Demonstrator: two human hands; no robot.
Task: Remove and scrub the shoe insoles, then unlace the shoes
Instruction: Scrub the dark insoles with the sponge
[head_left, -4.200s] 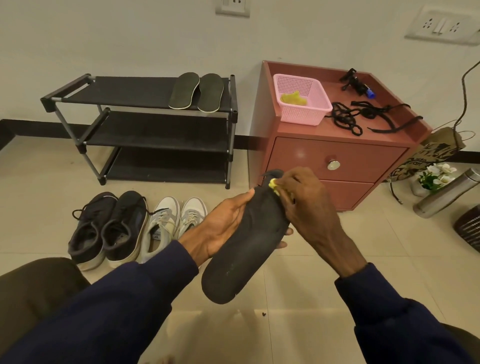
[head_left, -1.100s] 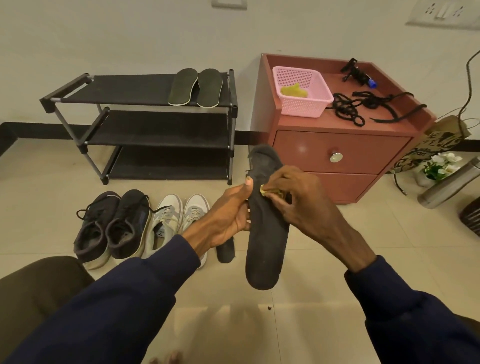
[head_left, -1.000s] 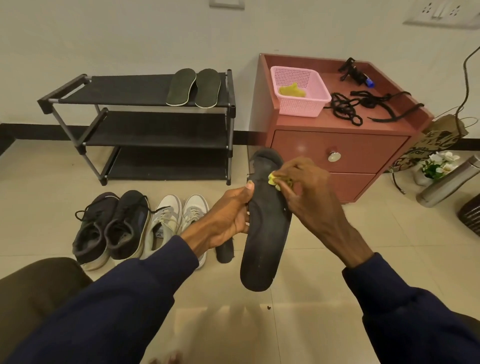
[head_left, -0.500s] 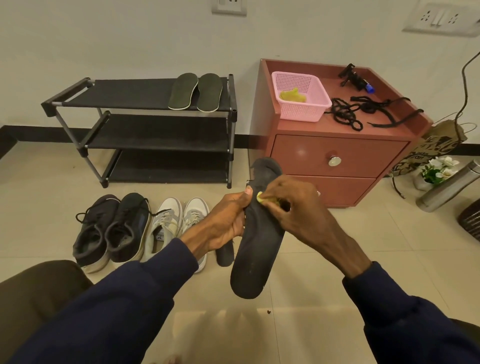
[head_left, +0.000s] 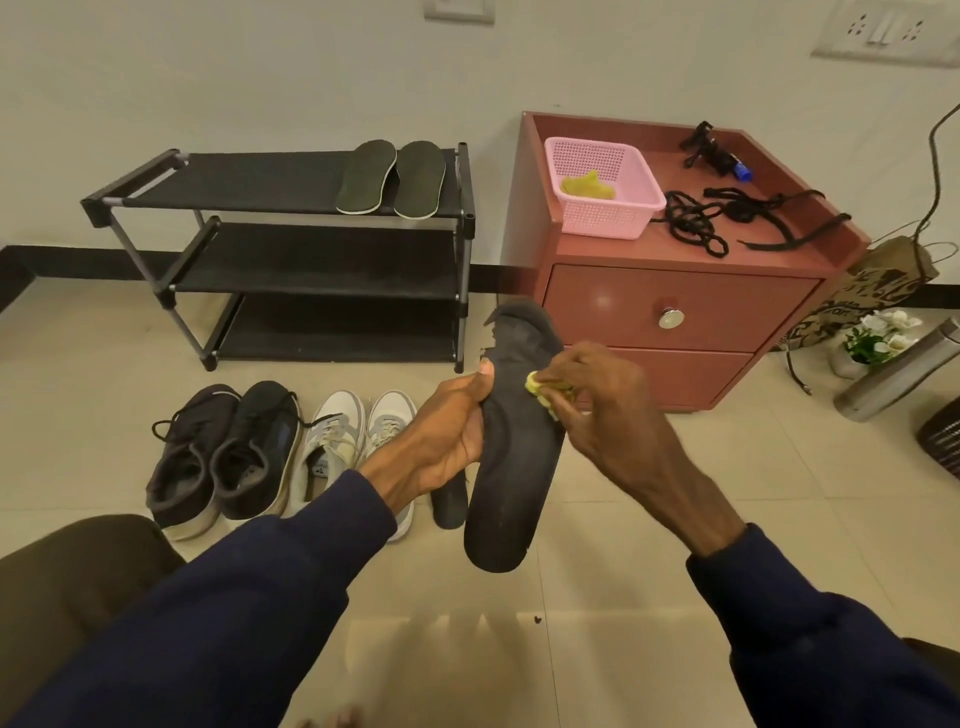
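My left hand (head_left: 447, 436) grips a black insole (head_left: 511, 467) by its left edge and holds it upright in front of me. My right hand (head_left: 602, 410) pinches a small yellow scrubber (head_left: 537, 387) and presses it against the upper part of the insole. A second black insole (head_left: 449, 501) lies on the floor behind, partly hidden. Two dark insoles (head_left: 392, 176) rest on top of the shoe rack (head_left: 291, 249). Black sneakers (head_left: 223, 452) and white sneakers (head_left: 348, 441) stand on the floor at left, laces in.
A red nightstand (head_left: 675, 291) stands at right with a pink basket (head_left: 602, 195) holding a yellow cloth, loose black laces (head_left: 727, 218) and a dark tool. A steel bottle (head_left: 898, 374), a flower pot (head_left: 867, 338) and a paper bag sit further right.
The insole has swung from a slant to nearly upright. My right hand has been rubbing the scrubber up and down its upper half, and the second insole has come into view.
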